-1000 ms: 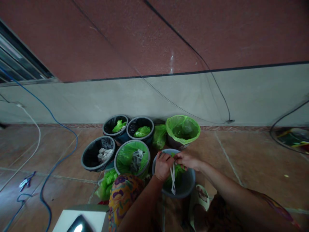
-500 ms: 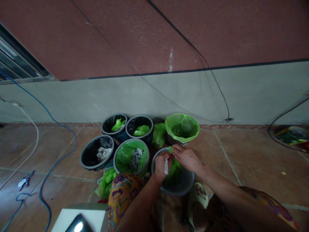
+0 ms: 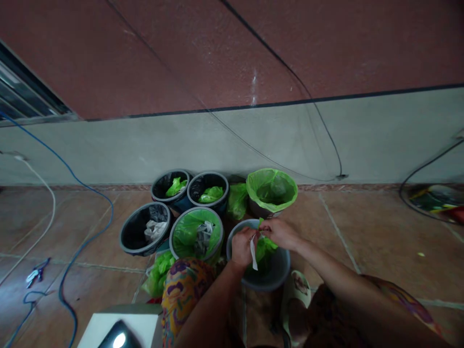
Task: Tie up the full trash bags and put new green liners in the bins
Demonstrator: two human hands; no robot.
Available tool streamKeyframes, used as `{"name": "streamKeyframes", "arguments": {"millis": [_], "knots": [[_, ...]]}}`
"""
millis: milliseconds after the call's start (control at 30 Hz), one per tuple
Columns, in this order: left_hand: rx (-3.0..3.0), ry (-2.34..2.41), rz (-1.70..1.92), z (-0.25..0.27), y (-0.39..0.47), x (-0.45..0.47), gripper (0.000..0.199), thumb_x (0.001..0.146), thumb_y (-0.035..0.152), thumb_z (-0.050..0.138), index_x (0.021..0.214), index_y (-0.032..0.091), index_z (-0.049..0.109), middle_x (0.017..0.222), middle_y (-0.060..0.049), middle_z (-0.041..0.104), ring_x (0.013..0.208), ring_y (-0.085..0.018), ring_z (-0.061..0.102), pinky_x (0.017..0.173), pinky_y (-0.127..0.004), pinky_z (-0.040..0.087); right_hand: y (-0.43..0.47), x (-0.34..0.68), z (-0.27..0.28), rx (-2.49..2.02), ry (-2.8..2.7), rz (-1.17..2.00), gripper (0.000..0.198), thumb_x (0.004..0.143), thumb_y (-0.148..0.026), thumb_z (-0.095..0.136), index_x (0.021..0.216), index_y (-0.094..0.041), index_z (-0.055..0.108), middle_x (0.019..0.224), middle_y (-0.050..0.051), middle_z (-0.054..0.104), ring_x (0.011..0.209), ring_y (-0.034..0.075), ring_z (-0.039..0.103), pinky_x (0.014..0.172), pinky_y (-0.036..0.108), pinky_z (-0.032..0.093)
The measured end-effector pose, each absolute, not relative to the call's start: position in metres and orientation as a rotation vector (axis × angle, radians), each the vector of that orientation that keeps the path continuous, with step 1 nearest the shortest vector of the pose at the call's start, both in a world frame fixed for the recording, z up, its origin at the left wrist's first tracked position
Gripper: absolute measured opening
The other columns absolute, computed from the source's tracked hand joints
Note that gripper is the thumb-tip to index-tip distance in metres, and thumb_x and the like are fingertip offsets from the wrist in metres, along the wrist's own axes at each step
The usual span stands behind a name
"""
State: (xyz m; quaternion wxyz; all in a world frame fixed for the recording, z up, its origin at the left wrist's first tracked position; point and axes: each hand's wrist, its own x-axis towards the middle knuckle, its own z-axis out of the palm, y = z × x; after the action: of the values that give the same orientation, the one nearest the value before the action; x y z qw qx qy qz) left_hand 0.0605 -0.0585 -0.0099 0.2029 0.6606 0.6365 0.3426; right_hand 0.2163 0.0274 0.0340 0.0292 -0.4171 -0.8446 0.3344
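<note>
Both of my hands meet over a grey bin [image 3: 281,270] on the floor between my knees. My left hand [image 3: 243,247] is closed on a green plastic bag [image 3: 266,246], and a white strip [image 3: 253,253] hangs from its fingers. From the right, my right hand [image 3: 279,232] pinches the top of the same bag, a bit of green poking up between the two hands. The rest of the bag hangs down inside the bin. Behind them stands a bin lined with green plastic [image 3: 271,188].
To the left, several bins hold liners: a green-lined bin [image 3: 177,241] and a black-lined bin [image 3: 134,232] are nearest. Green bags [image 3: 159,273] lie beside my knee. A phone [image 3: 119,336] rests on a white box [image 3: 92,328]. A blue cable [image 3: 68,266] and keys [image 3: 38,271] lie on the tiles.
The right hand has shifted slightly, lower and to the right, and the green bag looks more bunched below the hands. The white strip hangs longer. The view has moved a little.
</note>
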Motion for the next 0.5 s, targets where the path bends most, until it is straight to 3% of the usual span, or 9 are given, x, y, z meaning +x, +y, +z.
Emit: {"name": "streamKeyframes", "arguments": {"millis": [133,300,433,500], "knots": [[1.926,1.897,0.716,0.0,-0.058,0.058,0.025,0.095,0.023,0.052,0.082,0.02,0.072,0.081,-0.004,0.069,0.076,-0.016,0.064,0.073,-0.026,0.046,0.029,0.218,0.038,-1.344,-2.678,0.849,0.021,0.089,-0.02,0.056,0.087,-0.02,0.077,0.086,0.006,0.075,0.084,0.018,0.067,0.073,0.025,0.042],[1.979,1.969,0.538,0.013,-0.061,0.052,0.031,0.098,0.029,0.046,0.08,0.02,0.069,0.081,-0.006,0.068,0.074,-0.018,0.063,0.069,-0.028,0.043,0.028,0.22,0.04,-1.463,-2.782,0.599,0.024,0.087,-0.013,0.052,0.084,-0.019,0.075,0.087,0.007,0.074,0.085,0.019,0.066,0.071,0.026,0.04],[1.805,1.965,0.721,0.016,-0.061,0.051,0.024,0.093,0.026,0.05,0.075,0.019,0.066,0.089,-0.007,0.067,0.078,-0.016,0.062,0.073,-0.028,0.045,0.029,0.222,0.038,-1.468,-2.782,0.586,0.022,0.089,-0.016,0.052,0.09,-0.02,0.074,0.094,0.008,0.074,0.09,0.02,0.067,0.077,0.026,0.043],[1.586,1.88,0.907,0.013,-0.058,0.053,0.025,0.089,0.024,0.053,0.065,0.019,0.06,0.081,-0.004,0.066,0.076,-0.016,0.061,0.075,-0.028,0.046,0.029,0.222,0.038,-1.488,-2.789,0.565,0.022,0.089,-0.017,0.053,0.092,-0.02,0.074,0.096,0.008,0.075,0.094,0.021,0.067,0.079,0.026,0.044]]}}
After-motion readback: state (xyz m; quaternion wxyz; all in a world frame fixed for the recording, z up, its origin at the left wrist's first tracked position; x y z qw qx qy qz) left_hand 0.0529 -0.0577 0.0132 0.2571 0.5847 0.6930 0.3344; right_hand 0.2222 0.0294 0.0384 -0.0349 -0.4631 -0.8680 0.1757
